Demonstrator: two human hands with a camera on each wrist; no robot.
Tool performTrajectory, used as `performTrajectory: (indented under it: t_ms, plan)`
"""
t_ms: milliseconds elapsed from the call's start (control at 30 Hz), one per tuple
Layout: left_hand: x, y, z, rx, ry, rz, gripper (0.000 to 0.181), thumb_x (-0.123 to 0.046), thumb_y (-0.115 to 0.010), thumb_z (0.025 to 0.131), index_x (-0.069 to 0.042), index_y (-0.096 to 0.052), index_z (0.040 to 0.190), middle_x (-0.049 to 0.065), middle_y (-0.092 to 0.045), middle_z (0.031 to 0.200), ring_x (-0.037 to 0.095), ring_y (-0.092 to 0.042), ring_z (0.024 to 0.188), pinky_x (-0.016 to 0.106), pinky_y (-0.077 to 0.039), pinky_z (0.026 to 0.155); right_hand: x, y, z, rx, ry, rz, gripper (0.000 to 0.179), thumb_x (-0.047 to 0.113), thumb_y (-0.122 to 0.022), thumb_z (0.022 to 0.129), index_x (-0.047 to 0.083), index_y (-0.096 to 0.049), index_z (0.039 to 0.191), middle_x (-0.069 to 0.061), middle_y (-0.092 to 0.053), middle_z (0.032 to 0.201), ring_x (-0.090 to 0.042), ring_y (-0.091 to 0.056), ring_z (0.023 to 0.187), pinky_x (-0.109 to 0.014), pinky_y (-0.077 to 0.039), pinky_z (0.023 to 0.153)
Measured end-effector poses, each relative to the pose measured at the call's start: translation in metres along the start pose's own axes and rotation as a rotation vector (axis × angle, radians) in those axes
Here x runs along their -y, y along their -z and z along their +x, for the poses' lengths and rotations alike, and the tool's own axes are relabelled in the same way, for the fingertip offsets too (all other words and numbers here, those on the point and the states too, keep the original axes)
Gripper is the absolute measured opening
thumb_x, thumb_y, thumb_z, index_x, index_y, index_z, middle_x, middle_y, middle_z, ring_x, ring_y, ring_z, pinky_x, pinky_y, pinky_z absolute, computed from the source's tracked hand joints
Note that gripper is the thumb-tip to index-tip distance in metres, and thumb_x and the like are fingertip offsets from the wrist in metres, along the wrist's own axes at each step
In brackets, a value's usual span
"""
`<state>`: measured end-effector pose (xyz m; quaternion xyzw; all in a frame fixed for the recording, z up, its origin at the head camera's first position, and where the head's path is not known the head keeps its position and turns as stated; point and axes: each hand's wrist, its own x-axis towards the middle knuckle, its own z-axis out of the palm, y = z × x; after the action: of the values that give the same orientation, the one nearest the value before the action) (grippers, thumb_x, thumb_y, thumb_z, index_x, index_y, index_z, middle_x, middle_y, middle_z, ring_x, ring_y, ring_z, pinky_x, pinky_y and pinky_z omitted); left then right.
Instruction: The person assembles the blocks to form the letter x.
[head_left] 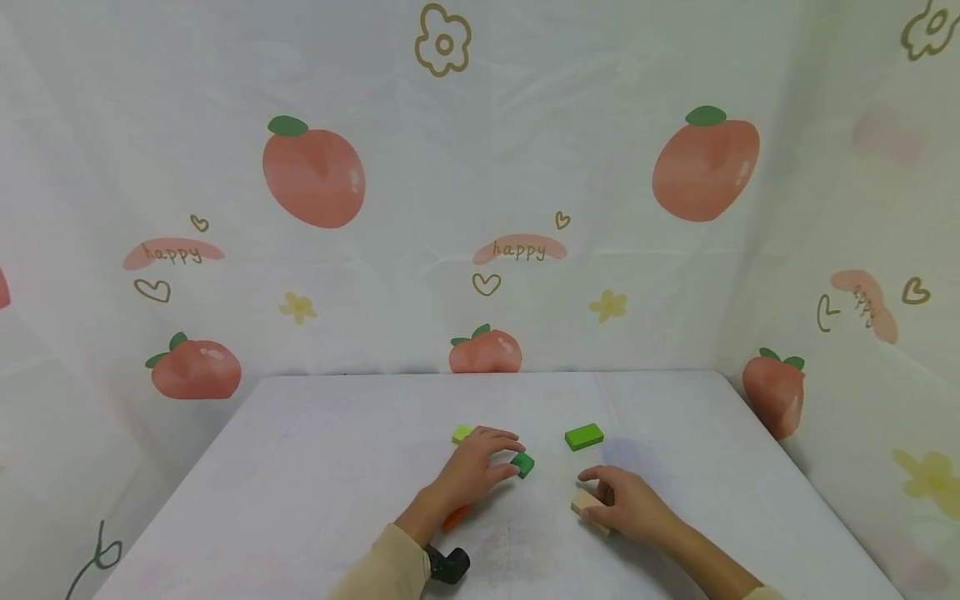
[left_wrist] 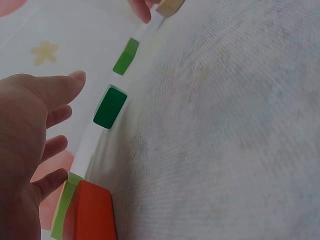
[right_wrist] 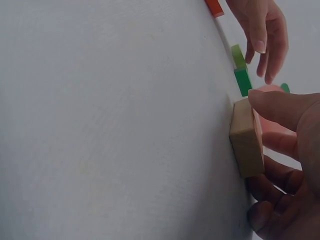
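Note:
My left hand [head_left: 472, 468] reaches over the table with fingers spread and lightly bent. Just past its fingertips lies a dark green block [left_wrist: 110, 107]; the left wrist view shows a gap between thumb and block. A yellow-green block [head_left: 461, 433] sits behind that hand, and an orange block [left_wrist: 95, 212] lies beneath the wrist, partly hidden. On the right, a plain wooden block [right_wrist: 246, 137] rests on the table between the thumb and curled fingers of my right hand [head_left: 630, 504], which holds it. Part of its far side is hidden by the fingers.
A bright green rectangular block [head_left: 584, 437] lies farther back, between and beyond the hands. Near the left sleeve is a black rounded object [head_left: 450, 567], apparently the wrist camera. The white table [head_left: 300, 467] meets a fruit-printed cloth backdrop [head_left: 405, 317] at its back edge.

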<state>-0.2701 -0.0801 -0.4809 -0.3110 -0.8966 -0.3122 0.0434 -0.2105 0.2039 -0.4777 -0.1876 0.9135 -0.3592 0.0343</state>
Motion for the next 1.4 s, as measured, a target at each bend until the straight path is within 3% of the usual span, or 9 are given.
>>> performTrajectory:
  t_ms: [300,667,1000,1400]
  plan:
    - [-0.005,-0.001,0.004,0.014,0.004,0.047,0.027,-0.026,-0.071,0.09,-0.024,-0.07,0.117,-0.009,-0.062,0.123,0.014,-0.051,0.118,0.039,-0.043,0.099,0.003,0.0,-0.005,0.001,-0.043,-0.012,0.045,0.023,-0.081,0.078,0.008,-0.064,0.116,0.004,-0.053,0.079,-0.011,-0.047,0.068,-0.026,-0.041,0.057]
    - [0.005,-0.008,0.009,0.009,-0.044,0.127,0.03,-0.027,-0.071,0.089,-0.021,-0.07,0.119,-0.009,-0.065,0.119,0.015,-0.054,0.113,0.04,-0.04,0.098,0.002,-0.001,-0.006,-0.007,-0.034,-0.028,0.049,0.025,-0.084,0.075,0.009,-0.064,0.117,0.004,-0.052,0.08,-0.011,-0.047,0.069,-0.025,-0.041,0.057]
    - [0.01,-0.01,0.009,0.029,-0.014,0.117,0.032,-0.028,-0.07,0.091,-0.021,-0.069,0.122,-0.01,-0.065,0.12,0.013,-0.053,0.113,0.038,-0.039,0.096,0.003,0.001,-0.005,0.012,-0.011,-0.031,0.045,0.024,-0.084,0.075,0.009,-0.064,0.113,0.005,-0.052,0.077,-0.01,-0.047,0.066,-0.025,-0.041,0.056]
    - [0.011,-0.013,0.008,-0.007,-0.009,0.059,0.03,-0.027,-0.072,0.089,-0.021,-0.072,0.119,-0.01,-0.068,0.11,0.012,-0.053,0.102,0.036,-0.042,0.088,0.002,0.002,0.0,0.055,-0.009,-0.059,0.037,0.02,-0.083,0.075,0.012,-0.063,0.105,0.005,-0.052,0.075,-0.011,-0.048,0.066,-0.026,-0.041,0.056]
